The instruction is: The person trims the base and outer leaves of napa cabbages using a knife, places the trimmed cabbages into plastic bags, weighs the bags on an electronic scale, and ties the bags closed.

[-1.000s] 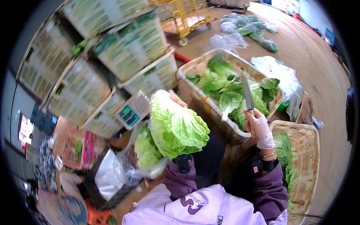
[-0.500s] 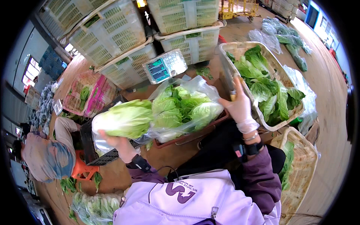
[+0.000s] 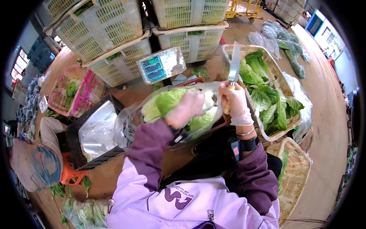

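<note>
The step in hand, as I judged it, was settling lettuce heads (image 3: 167,101) inside the clear plastic bag (image 3: 127,124), which lay in front of me over a reddish-brown crate (image 3: 222,123). My left hand (image 3: 190,104) was in among the heads, but blurred, so I could not tell how far its fingers were spread or whether they gripped anything. My right hand (image 3: 235,100) was curled round the handle of the knife (image 3: 234,65), blade pointing away from me, close beside the bag's edge (whether I also pinched the plastic, I could not tell). The next move, I reckoned, called for nestling the heads evenly and keeping that blade clear of the film.

I counted one knife, one bag under my hands, one scale (image 3: 162,65) beyond it, and two cream crates to my right, one nearer (image 3: 297,168) and one farther (image 3: 274,71). One black crate (image 3: 103,162) stood to my left, and one co-worker (image 3: 36,164) sat on one orange stool (image 3: 72,171). The bagged heads overlapped too much to number.
</note>
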The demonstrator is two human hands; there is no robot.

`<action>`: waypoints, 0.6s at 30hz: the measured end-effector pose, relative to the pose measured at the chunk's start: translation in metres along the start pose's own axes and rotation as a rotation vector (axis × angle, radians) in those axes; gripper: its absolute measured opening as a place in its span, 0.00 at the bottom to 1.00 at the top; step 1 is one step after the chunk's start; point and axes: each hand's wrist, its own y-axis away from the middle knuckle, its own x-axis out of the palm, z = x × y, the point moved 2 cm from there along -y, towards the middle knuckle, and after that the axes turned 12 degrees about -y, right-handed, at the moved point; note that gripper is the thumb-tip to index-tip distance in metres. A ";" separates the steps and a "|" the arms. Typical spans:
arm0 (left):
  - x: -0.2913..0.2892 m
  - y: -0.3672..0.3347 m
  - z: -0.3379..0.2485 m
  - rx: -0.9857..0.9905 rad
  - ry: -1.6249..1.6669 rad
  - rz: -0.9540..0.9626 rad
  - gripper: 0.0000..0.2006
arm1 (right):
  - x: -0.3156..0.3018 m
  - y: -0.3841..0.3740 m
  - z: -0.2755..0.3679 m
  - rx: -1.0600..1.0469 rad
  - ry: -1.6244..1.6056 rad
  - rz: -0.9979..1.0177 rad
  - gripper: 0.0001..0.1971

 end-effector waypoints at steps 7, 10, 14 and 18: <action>0.080 -0.089 -0.011 0.034 0.212 -0.028 0.26 | -0.014 0.004 0.005 0.110 -0.002 -0.010 0.05; 0.068 -0.072 -0.016 0.010 0.281 -0.113 0.30 | -0.024 0.004 0.004 0.084 -0.090 -0.005 0.06; 0.048 -0.037 -0.007 -0.099 0.165 -0.110 0.35 | -0.026 0.002 0.000 0.068 -0.151 0.019 0.06; 0.070 -0.004 0.006 -0.240 -0.144 0.018 0.36 | -0.021 0.000 0.005 0.070 -0.165 0.044 0.05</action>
